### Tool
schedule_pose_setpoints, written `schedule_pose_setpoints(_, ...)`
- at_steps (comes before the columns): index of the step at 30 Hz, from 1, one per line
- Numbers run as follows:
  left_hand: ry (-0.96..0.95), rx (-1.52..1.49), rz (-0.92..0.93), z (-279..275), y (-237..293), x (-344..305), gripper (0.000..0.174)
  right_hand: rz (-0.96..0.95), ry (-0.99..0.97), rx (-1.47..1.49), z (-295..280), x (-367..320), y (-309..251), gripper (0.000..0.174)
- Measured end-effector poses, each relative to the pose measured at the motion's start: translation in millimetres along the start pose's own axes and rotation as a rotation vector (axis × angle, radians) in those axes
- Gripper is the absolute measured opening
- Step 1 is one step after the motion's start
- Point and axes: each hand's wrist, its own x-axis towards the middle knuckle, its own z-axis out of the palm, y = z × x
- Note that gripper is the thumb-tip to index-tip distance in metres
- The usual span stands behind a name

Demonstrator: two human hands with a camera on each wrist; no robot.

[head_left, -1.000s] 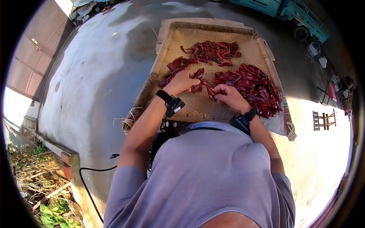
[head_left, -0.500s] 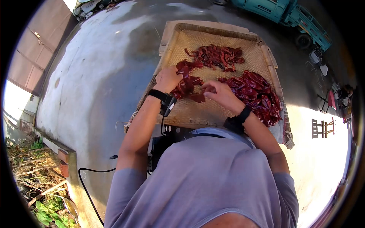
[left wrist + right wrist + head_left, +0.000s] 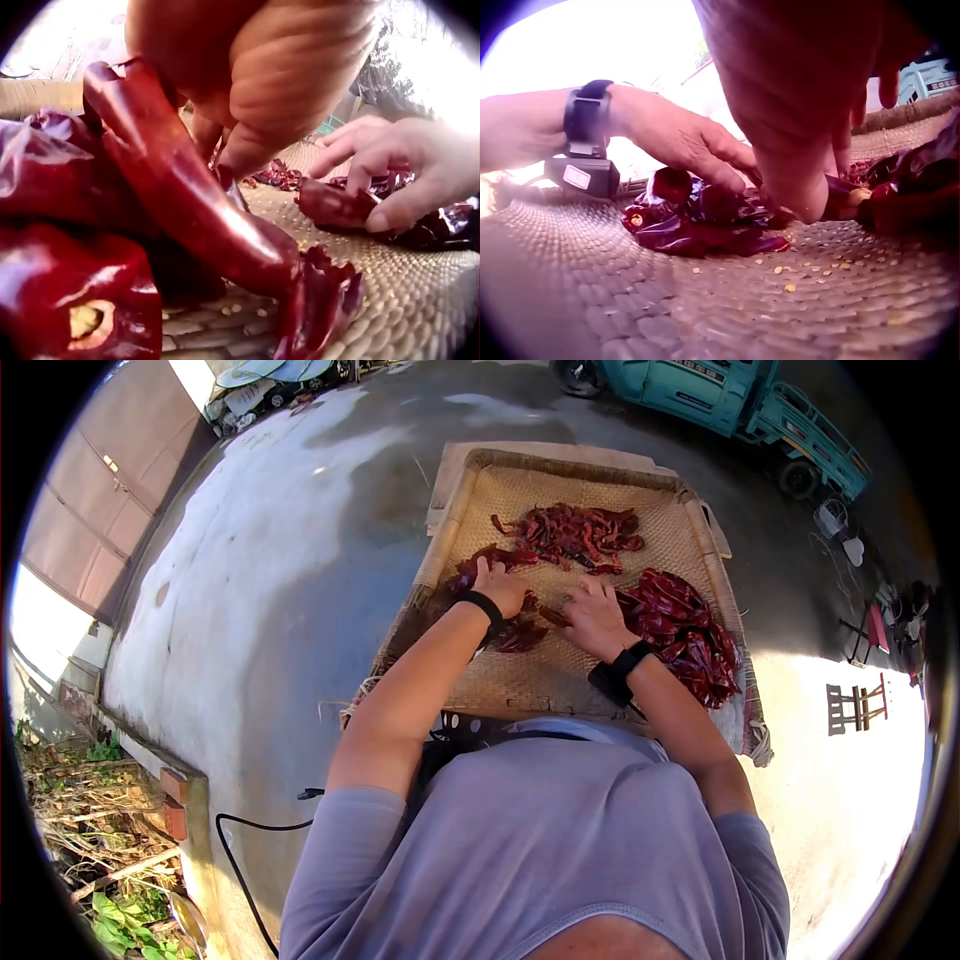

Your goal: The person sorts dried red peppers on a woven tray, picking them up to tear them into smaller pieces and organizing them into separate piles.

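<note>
Glossy dried red chilies lie in a woven tray (image 3: 500,685). My left hand (image 3: 500,588) reaches over the left heap of chilies (image 3: 522,637), its fingers extended down among them. One long chili (image 3: 187,180) lies close beside it in the left wrist view. My right hand (image 3: 597,622) is low over the middle of the tray, near the larger right heap (image 3: 685,635). In the left wrist view its thumb and fingers pinch a dark red chili (image 3: 330,204); the right palm hides part of this grip in its own wrist view.
Toward the far side of the tray lies a pile of shrivelled chili pieces (image 3: 580,535). Pale seeds (image 3: 790,288) are scattered on the weave. A raised rim (image 3: 580,463) borders the tray. Beyond it, a teal cargo vehicle (image 3: 700,390) stands on the concrete yard.
One second ago both hands met at a chili over the middle. They have since parted; the left has spread over the left heap, and the right has moved forward and pinches a chili.
</note>
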Motion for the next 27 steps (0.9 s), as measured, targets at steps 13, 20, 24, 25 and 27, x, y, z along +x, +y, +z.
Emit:
schedule_pose_setpoints(13,-0.002,0.209,-0.212,-19,-6,-7,0.018,0.268,-0.016,0.261,-34,-13,54,0.031)
schedule_pose_setpoints(20,0.262,0.107,-0.263,-26,-27,-23,0.026,0.166,0.028,-0.130,-9,-6,47,0.039)
schedule_pose_setpoints(24,0.235,-0.153,-0.083,-42,-6,-35,0.034,0.210,-0.263,-0.274,-4,4,37,0.053)
schedule_pose_setpoints(25,0.184,-0.213,-0.050,-48,3,-41,0.036,0.206,-0.254,-0.250,3,5,39,0.051)
schedule_pose_setpoints(27,0.087,-0.334,0.016,-57,19,-49,0.040,0.196,-0.236,-0.205,5,8,40,0.048)
